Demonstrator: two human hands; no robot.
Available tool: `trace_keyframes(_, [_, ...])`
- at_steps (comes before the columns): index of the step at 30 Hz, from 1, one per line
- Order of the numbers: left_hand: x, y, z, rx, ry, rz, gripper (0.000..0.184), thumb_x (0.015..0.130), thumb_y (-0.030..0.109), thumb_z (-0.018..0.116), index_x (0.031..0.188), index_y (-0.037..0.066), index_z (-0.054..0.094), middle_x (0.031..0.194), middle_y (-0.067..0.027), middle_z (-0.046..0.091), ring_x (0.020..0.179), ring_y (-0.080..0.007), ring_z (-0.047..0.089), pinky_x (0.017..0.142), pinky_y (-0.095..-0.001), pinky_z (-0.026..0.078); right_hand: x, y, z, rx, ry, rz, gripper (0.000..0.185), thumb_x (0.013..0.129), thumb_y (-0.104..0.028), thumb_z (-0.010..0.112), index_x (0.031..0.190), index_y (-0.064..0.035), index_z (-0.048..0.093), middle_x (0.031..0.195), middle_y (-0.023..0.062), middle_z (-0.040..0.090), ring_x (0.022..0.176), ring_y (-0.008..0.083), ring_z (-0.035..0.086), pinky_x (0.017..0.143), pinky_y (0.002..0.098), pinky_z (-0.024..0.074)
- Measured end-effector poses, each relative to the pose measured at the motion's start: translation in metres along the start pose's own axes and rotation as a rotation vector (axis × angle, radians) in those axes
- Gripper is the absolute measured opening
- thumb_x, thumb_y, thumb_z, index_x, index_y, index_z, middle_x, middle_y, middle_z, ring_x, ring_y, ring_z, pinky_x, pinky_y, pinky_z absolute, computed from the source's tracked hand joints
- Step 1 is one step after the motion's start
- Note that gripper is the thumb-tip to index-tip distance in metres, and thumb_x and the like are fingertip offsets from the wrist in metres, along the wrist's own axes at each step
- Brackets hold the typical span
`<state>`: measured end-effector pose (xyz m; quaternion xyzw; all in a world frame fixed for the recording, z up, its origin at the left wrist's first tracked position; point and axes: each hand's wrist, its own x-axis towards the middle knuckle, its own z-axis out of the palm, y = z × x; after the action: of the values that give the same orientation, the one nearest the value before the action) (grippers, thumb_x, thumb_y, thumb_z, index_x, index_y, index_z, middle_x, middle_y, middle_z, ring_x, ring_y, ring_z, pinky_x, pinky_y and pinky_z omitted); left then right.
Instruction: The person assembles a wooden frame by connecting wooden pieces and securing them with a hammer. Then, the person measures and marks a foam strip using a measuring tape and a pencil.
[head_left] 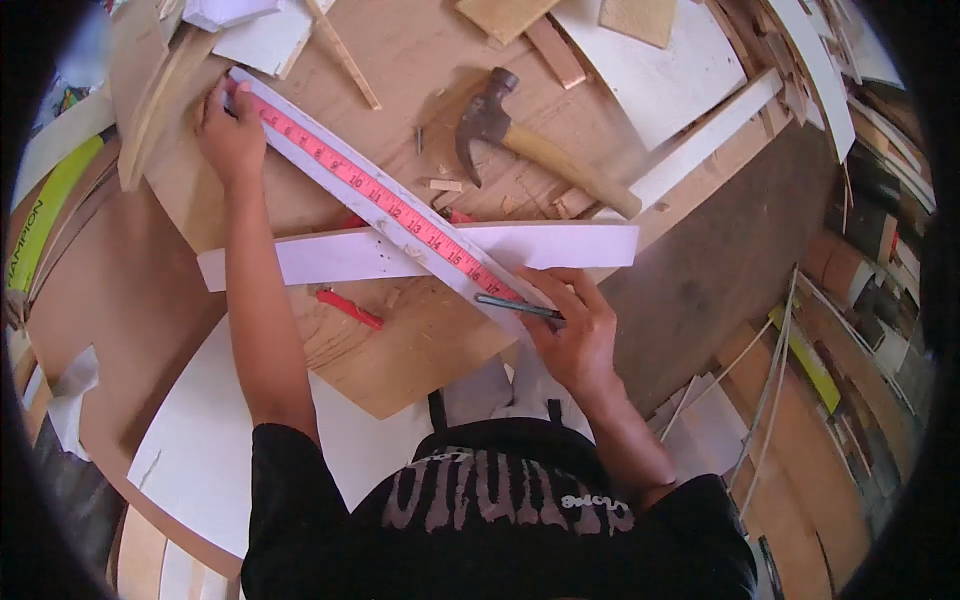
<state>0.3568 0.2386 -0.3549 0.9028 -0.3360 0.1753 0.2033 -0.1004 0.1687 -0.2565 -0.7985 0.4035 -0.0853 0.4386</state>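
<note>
A pink measuring tape (385,200) runs diagonally along a narrow white strip (330,148), which lies across a second white strip (335,256). My left hand (232,135) pinches the tape and the strip at their upper left end. At the lower right end, my right hand (572,322) holds a dark pen-like tool (515,305) whose tip rests over the tape near the 17 mark. The fingers of this hand are bent round the tool and the edge of the strip.
A claw hammer (540,145) lies to the right of the tape. Below the crossed strips is a red-handled tool (350,309). Wood offcuts (555,52) and white panels (665,75) lie at the top. Stacked boards (800,430) stand at the right.
</note>
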Motion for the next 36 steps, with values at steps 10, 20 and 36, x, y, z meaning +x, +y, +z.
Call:
trace_keyframes(10, [0.003, -0.022, 0.009, 0.112, -0.045, 0.108, 0.048, 0.098, 0.04, 0.058, 0.128, 0.004, 0.067, 0.126, -0.0171, 0.065, 0.126, -0.0296, 0.052, 0.109, -0.0424, 0.039, -0.017, 0.005, 0.004, -0.142, 0.076, -0.159, 0.031, 0.076, -0.009, 0.081, 0.105, -0.0183, 0.079, 0.104, 0.0043, 0.063, 0.092, 0.0236, 0.073, 0.067, 0.0355, 0.0577])
trace_keyframes(20, [0.006, -0.026, 0.018, 0.115, -0.024, 0.068, 0.049, 0.098, 0.044, 0.055, 0.127, 0.007, 0.068, 0.122, -0.0158, 0.068, 0.124, -0.032, 0.054, 0.109, -0.0432, 0.039, -0.017, 0.009, 0.006, -0.166, 0.116, -0.261, 0.026, 0.07, -0.01, 0.084, 0.095, -0.0173, 0.079, 0.102, 0.0025, 0.064, 0.072, 0.0154, 0.068, 0.063, 0.0317, 0.0549])
trace_keyframes(36, [0.005, -0.026, 0.021, 0.206, 0.085, 0.227, 0.038, 0.098, 0.033, 0.058, 0.12, 0.005, 0.07, 0.108, -0.0142, 0.073, 0.114, -0.033, 0.06, 0.1, -0.0431, 0.046, 0.003, -0.018, 0.027, -0.304, 0.014, -0.231, 0.04, 0.074, -0.019, 0.082, 0.113, -0.0216, 0.076, 0.112, 0.0034, 0.061, 0.09, 0.0185, 0.063, 0.075, 0.0352, 0.0515])
